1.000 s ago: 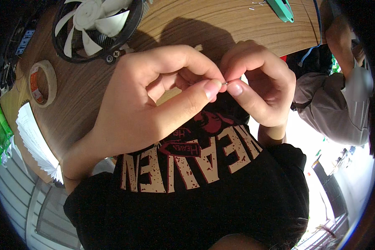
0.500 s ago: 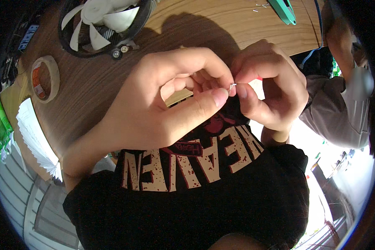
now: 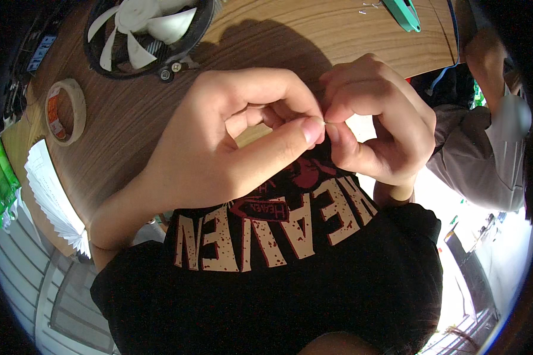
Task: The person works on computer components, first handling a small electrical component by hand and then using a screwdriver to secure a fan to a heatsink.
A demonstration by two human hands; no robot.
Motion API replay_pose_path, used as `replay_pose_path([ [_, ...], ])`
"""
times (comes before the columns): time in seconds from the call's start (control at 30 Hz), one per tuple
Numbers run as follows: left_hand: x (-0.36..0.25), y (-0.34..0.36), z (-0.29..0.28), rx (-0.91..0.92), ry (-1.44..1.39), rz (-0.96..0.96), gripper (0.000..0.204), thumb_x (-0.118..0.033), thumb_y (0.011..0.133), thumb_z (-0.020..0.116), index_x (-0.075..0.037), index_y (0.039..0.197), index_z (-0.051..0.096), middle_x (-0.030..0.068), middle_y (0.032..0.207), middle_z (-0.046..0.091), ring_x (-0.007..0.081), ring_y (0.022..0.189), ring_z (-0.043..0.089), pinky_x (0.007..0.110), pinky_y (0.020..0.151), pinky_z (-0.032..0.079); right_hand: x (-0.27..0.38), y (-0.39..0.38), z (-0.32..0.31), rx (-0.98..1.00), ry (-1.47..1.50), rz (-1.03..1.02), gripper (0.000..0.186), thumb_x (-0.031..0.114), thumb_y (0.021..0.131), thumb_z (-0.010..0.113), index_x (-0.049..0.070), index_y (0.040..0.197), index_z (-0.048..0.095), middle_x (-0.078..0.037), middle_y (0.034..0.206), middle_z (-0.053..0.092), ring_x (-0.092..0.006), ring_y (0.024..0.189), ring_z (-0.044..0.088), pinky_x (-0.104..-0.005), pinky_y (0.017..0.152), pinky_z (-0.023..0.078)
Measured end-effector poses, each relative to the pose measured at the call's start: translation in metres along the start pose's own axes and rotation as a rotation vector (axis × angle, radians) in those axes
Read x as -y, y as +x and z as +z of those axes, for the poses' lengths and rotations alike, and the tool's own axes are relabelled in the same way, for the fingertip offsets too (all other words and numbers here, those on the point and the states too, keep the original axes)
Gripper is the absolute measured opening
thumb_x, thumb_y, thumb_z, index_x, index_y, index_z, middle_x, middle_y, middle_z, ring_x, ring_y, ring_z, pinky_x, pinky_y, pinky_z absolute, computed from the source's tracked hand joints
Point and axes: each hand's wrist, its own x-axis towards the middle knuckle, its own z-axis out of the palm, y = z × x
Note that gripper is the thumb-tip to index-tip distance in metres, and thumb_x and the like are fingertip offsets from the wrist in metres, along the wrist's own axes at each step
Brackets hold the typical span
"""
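In front of my chest, my left hand [image 3: 219, 142] is closed in a pinch, its thumb tip pressed to the index finger. Facing it, my right hand [image 3: 391, 121] pinches with thumb and index finger too. Between the two sets of fingertips sits a tiny bent piece of silvery wire [image 3: 324, 123]. Only a pale speck of it shows now, as the fingertips cover the rest. Both hands are held up above the near side of the wooden table [image 3: 124, 127], nearly touching each other.
A black-framed fan with white blades [image 3: 136, 35] stands at the far left, and a tape roll [image 3: 77, 112] lies nearer. Fanned paper [image 3: 50, 189] is at the left edge. A teal tool [image 3: 404, 13] lies beside small silvery bits [image 3: 370, 6]. Another person [image 3: 474, 142] is at the right.
My right hand has shifted slightly left, and its fingertips have closed in on my left ones. The bent wire piece, plainly visible before, is now almost covered.
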Motion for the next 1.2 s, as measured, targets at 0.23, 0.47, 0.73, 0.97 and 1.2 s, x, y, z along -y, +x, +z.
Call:
replay_pose_path([
  [0.23, 0.001, 0.0, 0.0, -0.023, 0.002, 0.019, 0.01, -0.006, 0.085, 0.053, 0.003, 0.084, 0.056, 0.0081, 0.078, 0.059, 0.011, 0.075, 0.056, 0.024, 0.07, 0.044, 0.002, -0.001, 0.003, -0.022, 0.042, 0.08, 0.014, 0.005, 0.074, 0.067, -0.003, 0.078, 0.056, -0.014, 0.072, 0.059, -0.0246, 0.067, 0.06, -0.0337, 0.063, 0.052],
  [0.47, 0.006, 0.0, 0.0, -0.053, 0.009, 0.081, 0.007, -0.003, 0.084, 0.053, 0.004, 0.082, 0.057, 0.0076, 0.077, 0.059, 0.0102, 0.075, 0.055, 0.024, 0.07, 0.044, 0.006, -0.001, 0.007, -0.022, 0.041, 0.169, 0.015, 0.003, 0.073, 0.067, -0.003, 0.08, 0.055, -0.014, 0.076, 0.059, -0.0237, 0.07, 0.06, -0.0319, 0.064, 0.05],
  [0.73, 0.009, -0.001, -0.006, -0.121, 0.28, 0.055, 0.005, 0.0, 0.084, 0.054, 0.003, 0.082, 0.057, 0.0053, 0.076, 0.059, 0.007, 0.071, 0.054, 0.02, 0.066, 0.043, 0.002, -0.002, 0.013, -0.007, -0.03, 0.128, 0.014, 0.001, 0.073, 0.066, -0.004, 0.081, 0.055, -0.012, 0.076, 0.058, -0.0234, 0.071, 0.06, -0.0355, 0.071, 0.052],
  [0.97, 0.01, 0.003, -0.006, -0.138, 0.071, 0.071, 0.01, -0.006, 0.085, 0.053, 0.003, 0.083, 0.057, 0.006, 0.076, 0.059, 0.0088, 0.071, 0.054, 0.023, 0.065, 0.042, 0.004, -0.001, 0.006, -0.007, -0.083, 0.156, 0.013, -0.002, 0.074, 0.066, -0.006, 0.082, 0.058, -0.012, 0.077, 0.059, -0.022, 0.072, 0.06, -0.0371, 0.074, 0.053],
  [1.2, 0.002, 0.008, -0.007, -0.064, -0.182, -0.158, 0.02, -0.018, 0.085, 0.05, 0.002, 0.083, 0.056, 0.0077, 0.072, 0.056, 0.0127, 0.068, 0.05, 0.025, 0.064, 0.039, 0.012, -0.005, 0.007, -0.089, 0.453, 0.511, 0.011, -0.001, 0.081, 0.058, -0.008, 0.09, 0.056, -0.015, 0.085, 0.06, -0.0198, 0.08, 0.06, -0.0288, 0.074, 0.047],
])
